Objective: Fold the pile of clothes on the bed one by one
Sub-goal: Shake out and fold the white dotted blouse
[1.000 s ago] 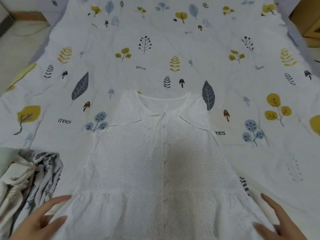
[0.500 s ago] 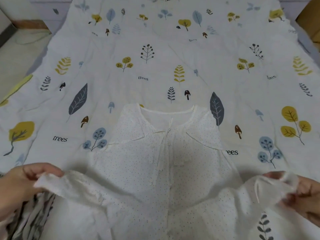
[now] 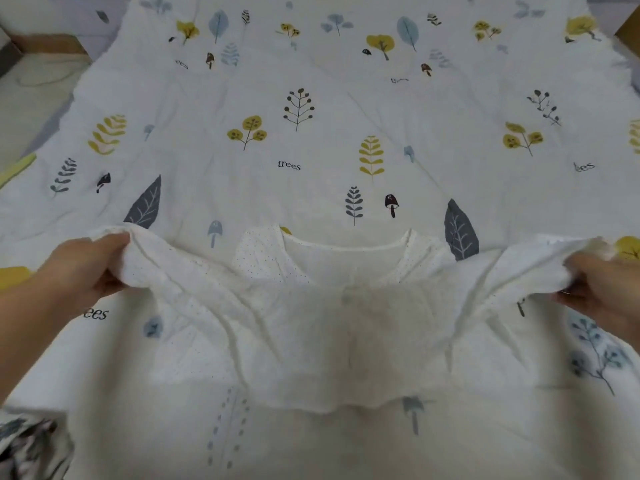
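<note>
A white dotted top (image 3: 346, 327) lies on the bed with its neckline facing away from me. Its lower half is lifted and doubled up over the chest. My left hand (image 3: 83, 268) grips the left hem corner at mid-left. My right hand (image 3: 602, 289) grips the right hem corner at the right edge. Both corners are held a little above the sheet, level with the top's shoulders. The fabric sags between my hands and hides the buttons and tie.
The bed sheet (image 3: 311, 133) is white with printed trees, leaves and mushrooms. A crumpled grey-and-white patterned garment (image 3: 27, 445) lies at the bottom left corner. Floor (image 3: 31, 88) shows at the far left, and a brown box edge (image 3: 628, 29) at the top right.
My hands went from resting open beside the hem to gripping its two corners. They have since lifted the hem and carried it away from me, over the chest of the top.
</note>
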Motion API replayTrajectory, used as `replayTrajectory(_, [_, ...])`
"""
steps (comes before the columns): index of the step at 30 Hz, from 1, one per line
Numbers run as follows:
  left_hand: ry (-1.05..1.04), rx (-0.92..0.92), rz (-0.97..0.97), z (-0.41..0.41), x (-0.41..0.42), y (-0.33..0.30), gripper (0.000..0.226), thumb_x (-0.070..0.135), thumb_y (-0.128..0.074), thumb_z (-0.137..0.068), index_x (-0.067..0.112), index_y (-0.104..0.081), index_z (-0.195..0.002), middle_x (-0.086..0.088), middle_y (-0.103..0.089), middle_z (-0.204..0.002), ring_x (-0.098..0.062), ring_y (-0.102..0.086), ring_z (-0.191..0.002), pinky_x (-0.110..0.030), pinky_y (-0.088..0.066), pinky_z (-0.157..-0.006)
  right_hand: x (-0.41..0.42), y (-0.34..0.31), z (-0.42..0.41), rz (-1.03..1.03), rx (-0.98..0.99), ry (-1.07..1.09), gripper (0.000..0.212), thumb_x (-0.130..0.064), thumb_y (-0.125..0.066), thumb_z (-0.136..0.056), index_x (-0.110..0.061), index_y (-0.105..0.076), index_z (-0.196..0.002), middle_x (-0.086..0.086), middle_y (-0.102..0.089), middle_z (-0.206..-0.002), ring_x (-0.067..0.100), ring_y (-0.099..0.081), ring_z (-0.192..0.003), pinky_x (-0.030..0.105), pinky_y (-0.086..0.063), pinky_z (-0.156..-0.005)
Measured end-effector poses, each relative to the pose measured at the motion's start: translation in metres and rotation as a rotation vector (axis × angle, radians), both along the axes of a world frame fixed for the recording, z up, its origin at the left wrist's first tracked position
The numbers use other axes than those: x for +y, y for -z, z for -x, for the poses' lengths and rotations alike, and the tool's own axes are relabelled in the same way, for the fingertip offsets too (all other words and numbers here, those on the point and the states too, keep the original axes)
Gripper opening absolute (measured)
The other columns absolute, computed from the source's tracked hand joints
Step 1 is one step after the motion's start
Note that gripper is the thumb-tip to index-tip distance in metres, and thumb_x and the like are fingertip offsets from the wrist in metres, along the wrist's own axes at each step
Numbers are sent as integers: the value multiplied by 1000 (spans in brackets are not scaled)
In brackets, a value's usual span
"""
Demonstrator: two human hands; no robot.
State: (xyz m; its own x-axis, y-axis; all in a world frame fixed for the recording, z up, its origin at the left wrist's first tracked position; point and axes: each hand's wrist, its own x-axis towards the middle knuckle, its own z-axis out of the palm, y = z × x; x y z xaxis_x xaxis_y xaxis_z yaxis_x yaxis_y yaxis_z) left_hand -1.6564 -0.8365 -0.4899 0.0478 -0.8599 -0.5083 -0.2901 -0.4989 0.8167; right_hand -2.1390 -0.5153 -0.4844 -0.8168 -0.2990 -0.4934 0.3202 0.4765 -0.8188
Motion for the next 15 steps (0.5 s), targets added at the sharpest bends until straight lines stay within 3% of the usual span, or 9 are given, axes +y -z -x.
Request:
replayTrajectory(1, [-19,-35,11,6,-4,6,23,23,-55,-91,12,-55,-111,-10,-61,-93,-20,-59,-73,-25,-54,-42,-7,6,1,-73,26,24,22,-10,-53,-88,-4,-55,-109,16,-62,-89,26,-59,-71,25,-56,-47])
replayTrajectory(3, [-42,-145,27,16,-5,18,30,13,-59,-88,1,-56,-115,-18,-60,-99,-29,-59,-77,-29,-57,-52,-15,21,4,-222,129,26,32,-15,-60,-84,7,-56,-108,29,-62,-102,36,-59,-79,42,-58,-71])
replayTrajectory(5, [17,-458,109,28,0,23,35,10,-60,-85,-7,-55,-116,-25,-60,-109,-39,-59,-93,-43,-54,-76,-21,25,-2,-406,253,-80,42,-20,-64,-81,6,-54,-114,33,-58,-114,40,-59,-96,55,-48,-88])
replayTrajectory(7, [146,-772,327,43,12,15,41,10,-59,-84,-3,-50,-122,-27,-52,-120,-42,-53,-107,-47,-45,-88,-28,21,-13,-601,473,-213,66,-18,-68,-78,-6,-38,-135,28,-49,-127,44,-49,-113,55,-43,-95])
replayTrajectory(9, [468,-759,629,56,34,6,48,10,-62,-79,2,-50,-124,-22,-47,-125,-41,-46,-115,-43,-39,-93,-31,13,-35,-593,772,-413,81,-8,-69,-72,-13,-28,-141,28,-44,-127,43,-42,-117,56,-39,-97])
replayTrajectory(11, [950,-641,812,60,67,5,65,38,-64,-71,10,-52,-127,-14,-46,-131,-36,-42,-124,-39,-32,-98,-25,12,-70,-482,1008,-735,92,-8,-77,-59,-18,-33,-139,24,-40,-132,37,-36,-121,57,-33,-100])
replayTrajectory(13, [1436,-673,707,59,96,10,107,73,-57,-58,27,-20,-148,-5,-10,-156,-25,-8,-144,-39,-10,-114,-13,15,-99,-473,1169,-1139,113,-24,-91,-37,-20,-38,-138,19,-38,-141,31,-30,-129,55,-23,-105])
replayTrajectory(14, [1602,-737,639,58,106,15,121,80,-56,-52,36,4,-148,2,15,-157,-18,14,-144,-38,8,-116,-8,16,-107,-485,1185,-1307,120,-35,-92,-28,-18,-44,-137,19,-39,-143,32,-29,-133,53,-19,-107])
replayTrajectory(15, [1702,-786,661,57,114,21,130,79,-60,-48,37,16,-145,2,26,-154,-18,24,-142,-39,16,-115,-6,17,-110,-505,1195,-1430,120,-41,-92,-23,-17,-51,-133,19,-43,-142,34,-33,-134,52,-18,-107])
